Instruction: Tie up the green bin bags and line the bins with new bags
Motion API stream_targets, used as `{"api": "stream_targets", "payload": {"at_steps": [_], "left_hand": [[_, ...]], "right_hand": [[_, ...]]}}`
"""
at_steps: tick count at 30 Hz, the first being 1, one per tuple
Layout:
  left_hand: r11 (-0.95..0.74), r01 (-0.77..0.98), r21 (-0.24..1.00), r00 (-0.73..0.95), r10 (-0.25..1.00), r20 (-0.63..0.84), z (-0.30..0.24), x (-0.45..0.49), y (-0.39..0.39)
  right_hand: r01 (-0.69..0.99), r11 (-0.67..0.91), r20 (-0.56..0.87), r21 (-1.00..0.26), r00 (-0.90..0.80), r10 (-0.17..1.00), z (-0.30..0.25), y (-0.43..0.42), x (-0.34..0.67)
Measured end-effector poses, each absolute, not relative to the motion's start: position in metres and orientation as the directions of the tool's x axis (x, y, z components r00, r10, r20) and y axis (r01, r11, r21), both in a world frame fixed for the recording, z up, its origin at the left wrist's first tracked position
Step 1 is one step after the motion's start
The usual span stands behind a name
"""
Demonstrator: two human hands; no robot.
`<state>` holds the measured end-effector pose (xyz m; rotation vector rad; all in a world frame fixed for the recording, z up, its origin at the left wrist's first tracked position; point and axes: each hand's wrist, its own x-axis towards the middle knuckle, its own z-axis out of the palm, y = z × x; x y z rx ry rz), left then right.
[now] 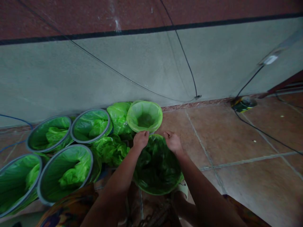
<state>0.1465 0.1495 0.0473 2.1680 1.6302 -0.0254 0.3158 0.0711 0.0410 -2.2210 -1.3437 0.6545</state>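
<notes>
Between my feet stands a bin lined with a dark green plastic bag (157,170), its mouth facing up at me. My left hand (141,140) is closed on the bag's edge at the far left of the rim. Opposite it, my right hand (172,142) pinches the same edge at the far right. Just beyond my hands, near the wall, is a smaller bin with a light green liner (136,117) folded over its rim. Bunched green plastic bags (112,149) lie to the left of my left hand.
Several grey-rimmed bins (90,126) with green liners stand at the left. A full-looking green bag (118,113) leans near the wall (94,78). Black cable (187,60) hangs down the wall, and another crosses the tiled floor (236,132) by a dark packet (243,104).
</notes>
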Motion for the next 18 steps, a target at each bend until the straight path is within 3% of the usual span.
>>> {"api": "stream_targets", "payload": {"at_steps": [3,9,14,18], "left_hand": [[-0.32,0.889,0.328,0.414,0.869,-0.272,0.041,0.144,0.145],[-0.459,0.846,0.273,0.523,0.814,-0.253,0.033,0.123,0.134],[-0.39,0.906,0.162,0.422,0.857,-0.297,0.035,0.111,0.13],[-0.347,0.924,0.157,0.381,0.864,-0.33,0.034,0.106,0.126]], "right_hand": [[0.723,-0.357,-0.229,-0.591,0.274,0.934,0.031,0.078,0.31],[0.747,-0.211,-0.189,-0.63,0.116,0.975,0.018,0.06,0.315],[0.831,-0.274,-0.255,-0.483,0.166,0.952,0.012,0.054,0.324],[0.811,-0.363,-0.349,-0.458,0.212,0.913,0.008,0.051,0.327]]}}
